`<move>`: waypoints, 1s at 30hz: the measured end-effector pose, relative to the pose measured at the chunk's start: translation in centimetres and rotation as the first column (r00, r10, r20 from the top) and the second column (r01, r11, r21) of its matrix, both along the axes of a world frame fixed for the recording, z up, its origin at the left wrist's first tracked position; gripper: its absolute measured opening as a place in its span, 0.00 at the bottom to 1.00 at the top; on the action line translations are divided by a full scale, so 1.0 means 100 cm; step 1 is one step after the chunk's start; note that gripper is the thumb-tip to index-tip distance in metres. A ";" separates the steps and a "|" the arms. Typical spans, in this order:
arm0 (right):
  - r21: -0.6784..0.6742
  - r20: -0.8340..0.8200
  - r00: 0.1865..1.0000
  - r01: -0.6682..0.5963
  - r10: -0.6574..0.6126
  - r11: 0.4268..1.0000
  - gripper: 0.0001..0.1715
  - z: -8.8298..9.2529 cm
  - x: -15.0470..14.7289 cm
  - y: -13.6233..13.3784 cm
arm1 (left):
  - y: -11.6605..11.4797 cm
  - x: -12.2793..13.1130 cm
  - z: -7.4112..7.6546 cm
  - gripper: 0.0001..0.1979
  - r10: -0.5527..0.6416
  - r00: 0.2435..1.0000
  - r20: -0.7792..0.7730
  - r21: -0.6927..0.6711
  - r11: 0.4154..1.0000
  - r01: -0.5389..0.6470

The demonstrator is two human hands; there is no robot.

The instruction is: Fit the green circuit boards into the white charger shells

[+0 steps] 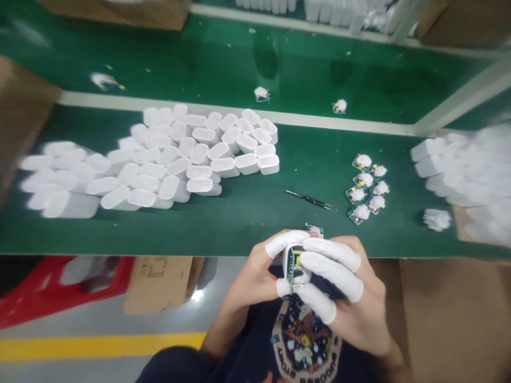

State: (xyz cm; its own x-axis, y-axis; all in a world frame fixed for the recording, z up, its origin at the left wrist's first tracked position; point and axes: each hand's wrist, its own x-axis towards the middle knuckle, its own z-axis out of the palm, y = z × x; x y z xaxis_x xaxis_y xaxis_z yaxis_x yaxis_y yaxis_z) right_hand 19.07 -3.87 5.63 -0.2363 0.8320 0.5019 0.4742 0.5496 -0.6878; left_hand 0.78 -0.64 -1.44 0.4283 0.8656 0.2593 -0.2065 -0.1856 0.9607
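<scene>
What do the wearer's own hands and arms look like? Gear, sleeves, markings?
Two show on the left hand, three on the right hand: plain white finger cots, tube-shaped with rounded tips. The rest of both hands is uncovered. The left forearm and right forearm are bare where visible; no sleeve, watch or cable shows on them.

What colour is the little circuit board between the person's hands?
The circuit board is green; it shows in the head view.
</scene>
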 end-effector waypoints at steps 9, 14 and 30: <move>0.097 -0.165 0.985 -0.039 0.054 0.994 0.22 -0.009 -0.002 0.017 | 0.000 -0.001 -0.002 0.34 0.004 1.000 0.013 0.019 1.000 -0.004; 0.141 -0.231 0.967 -0.073 0.105 0.987 0.22 -0.011 -0.004 0.018 | 0.001 0.000 0.001 0.32 -0.038 0.998 0.047 0.022 0.999 0.037; 0.012 -0.002 0.992 -0.130 0.130 0.991 0.34 -0.011 0.004 0.003 | 0.006 -0.001 -0.001 0.30 -0.060 0.998 0.010 0.046 0.997 0.059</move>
State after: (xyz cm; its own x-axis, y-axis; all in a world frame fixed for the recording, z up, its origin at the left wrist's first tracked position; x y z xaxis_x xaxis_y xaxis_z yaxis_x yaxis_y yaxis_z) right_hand 19.51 -3.58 4.51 -0.3406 0.7882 0.5125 0.3963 0.6147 -0.6820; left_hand 0.67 -0.04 -1.57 0.4754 0.8257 0.3035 -0.2294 -0.2168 0.9489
